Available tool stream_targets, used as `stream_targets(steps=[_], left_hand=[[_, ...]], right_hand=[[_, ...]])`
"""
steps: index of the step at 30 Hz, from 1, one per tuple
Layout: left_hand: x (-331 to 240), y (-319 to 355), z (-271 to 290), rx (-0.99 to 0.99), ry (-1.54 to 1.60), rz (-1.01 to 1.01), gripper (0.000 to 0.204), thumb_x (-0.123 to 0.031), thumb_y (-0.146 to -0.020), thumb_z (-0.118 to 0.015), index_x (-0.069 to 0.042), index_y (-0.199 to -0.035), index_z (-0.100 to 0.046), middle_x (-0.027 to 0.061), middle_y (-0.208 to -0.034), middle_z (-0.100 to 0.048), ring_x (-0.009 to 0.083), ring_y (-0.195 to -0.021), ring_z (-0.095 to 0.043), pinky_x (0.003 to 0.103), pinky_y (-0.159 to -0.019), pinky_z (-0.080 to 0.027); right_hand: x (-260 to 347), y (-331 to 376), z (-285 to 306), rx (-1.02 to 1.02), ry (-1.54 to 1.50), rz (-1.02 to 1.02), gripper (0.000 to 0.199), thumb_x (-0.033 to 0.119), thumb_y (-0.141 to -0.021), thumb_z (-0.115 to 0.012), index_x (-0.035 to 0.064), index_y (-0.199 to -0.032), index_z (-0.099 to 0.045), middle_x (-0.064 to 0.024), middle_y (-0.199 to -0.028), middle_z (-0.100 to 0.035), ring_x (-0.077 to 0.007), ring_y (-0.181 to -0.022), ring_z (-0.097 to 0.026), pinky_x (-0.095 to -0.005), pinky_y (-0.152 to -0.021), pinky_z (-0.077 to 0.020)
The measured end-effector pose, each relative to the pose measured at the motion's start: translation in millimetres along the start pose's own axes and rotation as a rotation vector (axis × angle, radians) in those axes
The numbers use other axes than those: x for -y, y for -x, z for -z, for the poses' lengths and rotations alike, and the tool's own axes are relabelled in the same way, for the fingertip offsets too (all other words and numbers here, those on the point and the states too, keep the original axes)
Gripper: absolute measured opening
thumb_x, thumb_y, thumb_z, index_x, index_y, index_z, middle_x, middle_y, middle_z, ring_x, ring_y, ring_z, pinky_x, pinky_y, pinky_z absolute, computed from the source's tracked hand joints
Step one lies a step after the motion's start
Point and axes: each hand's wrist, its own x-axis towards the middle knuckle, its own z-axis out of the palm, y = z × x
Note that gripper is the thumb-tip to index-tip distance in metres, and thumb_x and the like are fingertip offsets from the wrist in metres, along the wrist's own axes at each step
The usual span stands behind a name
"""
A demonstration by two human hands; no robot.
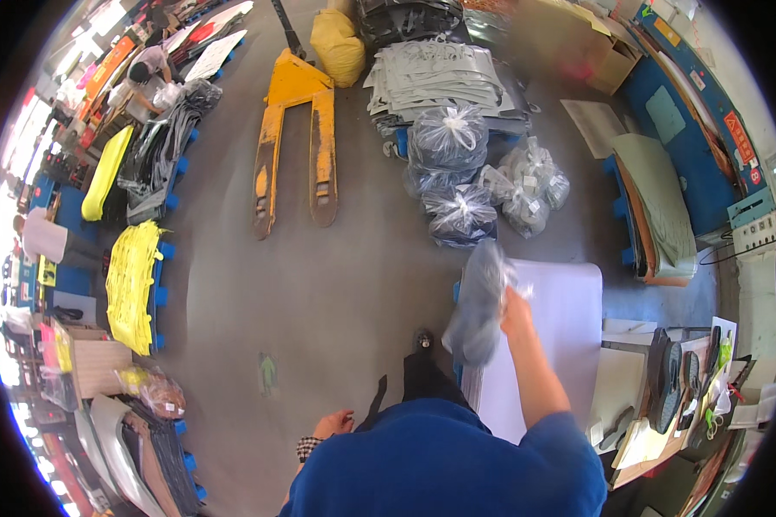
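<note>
My right hand is closed on the gathered neck of a clear plastic bag with dark contents. The bag hangs slanted and blurred over the left edge of a stack of pale sheets. What exactly is inside I cannot make out. My left hand is low beside my body, a checked band at its wrist. Its fingers are loosely bent and a little apart, with nothing in them. Ahead on the floor stand several tied clear bags of dark material, beside smaller clear bags.
A yellow pallet jack stands ahead left, a yellow sack behind it. Grey cut sheets are piled beyond the bags. Loaded pallets, one with yellow sheets, line the left. At right is a bench with dark soles.
</note>
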Motion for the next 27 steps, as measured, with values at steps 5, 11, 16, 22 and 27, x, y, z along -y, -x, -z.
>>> stream_targets(steps=[5, 11, 16, 22, 27], left_hand=[[-34.9, -49.6, 36.2, -0.196, 0.040, 0.000, 0.028, -0.022, -0.089, -0.061, -0.012, -0.114, -0.068, 0.0131, -0.088, -0.072, 0.0305, -0.084, -0.070, 0.039, -0.076, -0.056], [-2.8, -84.5, 55.8, -0.142, -0.082, 0.137, 0.027, -0.027, -0.089, -0.061, -0.014, -0.111, -0.068, 0.0149, -0.090, -0.072, 0.0344, -0.089, -0.068, 0.045, -0.079, -0.055], [9.2, -123.2, 68.9, 0.120, -0.115, 0.057, 0.032, -0.031, -0.090, -0.060, -0.014, -0.117, -0.067, 0.0153, -0.101, -0.072, 0.0341, -0.096, -0.068, 0.044, -0.087, -0.053], [2.2, -194.4, 142.8, 0.322, -0.377, -0.241, 0.035, -0.029, -0.092, -0.058, -0.013, -0.122, -0.064, 0.0170, -0.106, -0.070, 0.0346, -0.103, -0.065, 0.045, -0.091, -0.051], [-23.4, -262.0, 243.5, 0.236, -0.644, -0.417, 0.031, -0.023, -0.092, -0.058, -0.008, -0.118, -0.065, 0.0181, -0.105, -0.070, 0.0357, -0.099, -0.066, 0.045, -0.090, -0.052]], right_hand=[[128.8, -61.3, -167.7, 0.378, -0.278, 0.131, 0.024, 0.031, -0.089, -0.071, 0.0104, -0.100, -0.063, 0.0024, -0.069, -0.055, -0.0104, -0.056, -0.050, -0.0275, -0.048, -0.0381], [132.9, -67.5, -249.3, 0.279, 0.501, 0.687, 0.055, 0.032, -0.084, -0.076, -0.0025, -0.124, -0.061, -0.0038, -0.087, -0.065, -0.0114, -0.079, -0.058, -0.0303, -0.071, -0.0491], [-6.9, 2.5, -174.6, 0.630, 0.746, 0.296, 0.023, 0.022, -0.089, -0.065, 0.0013, -0.098, -0.066, -0.0063, -0.074, -0.067, -0.0130, -0.066, -0.062, -0.0316, -0.060, -0.0512], [-45.8, 113.8, -49.8, 0.295, 0.691, 0.070, 0.039, 0.019, -0.087, -0.071, -0.0053, -0.117, -0.063, -0.0115, -0.088, -0.071, -0.0149, -0.074, -0.065, -0.0283, -0.069, -0.0532], [11.5, 256.7, -69.7, 0.115, 0.136, 0.555, 0.042, 0.011, -0.087, -0.071, -0.0023, -0.125, -0.058, -0.0079, -0.084, -0.067, -0.0114, -0.081, -0.061, -0.0270, -0.069, -0.0505]])
